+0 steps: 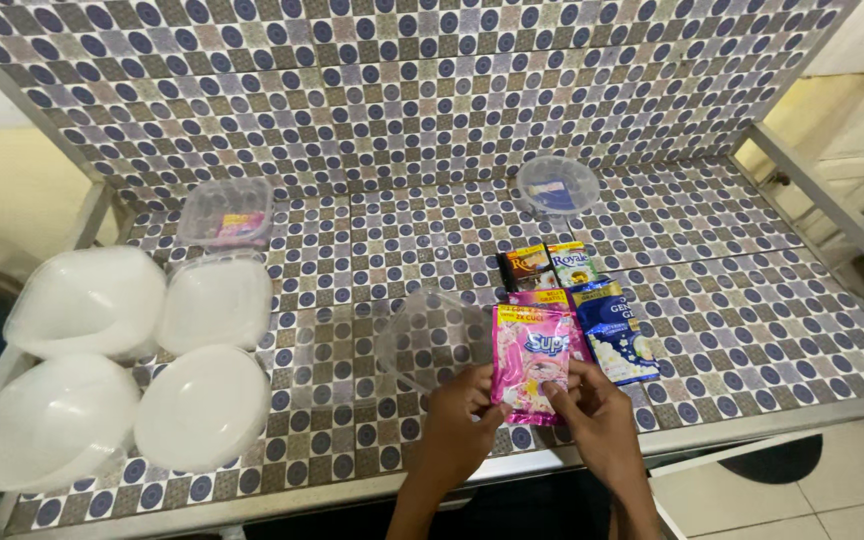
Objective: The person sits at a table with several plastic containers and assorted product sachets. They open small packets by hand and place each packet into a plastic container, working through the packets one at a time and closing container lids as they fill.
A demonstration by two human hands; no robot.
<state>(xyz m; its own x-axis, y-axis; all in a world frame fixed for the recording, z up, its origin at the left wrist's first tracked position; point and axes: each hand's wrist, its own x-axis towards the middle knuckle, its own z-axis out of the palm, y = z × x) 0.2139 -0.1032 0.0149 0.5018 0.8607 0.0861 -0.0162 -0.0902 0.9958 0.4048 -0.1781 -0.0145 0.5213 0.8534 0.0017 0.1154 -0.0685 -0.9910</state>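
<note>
Both forearms were cut off at the frame's lower edge as the left hand point(460, 415) and right hand point(592, 410) pinched the bottom corners of a glossy pink sachet point(534, 362), fingers closed narrowly on it. It lay on the patterned tiled tabletop point(352, 250), overlapping a blue sachet point(614, 330) to its right. A clear plastic container point(430, 338), hard to make out, sat just left of the pink sachet; white lidded tubs point(202, 405) stood well left.

Patterned table point(372, 130): sachets point(592, 300) beyond right hand point(602, 415); clear tub point(557, 184) further; white containers point(142, 360) far left of it.
</note>
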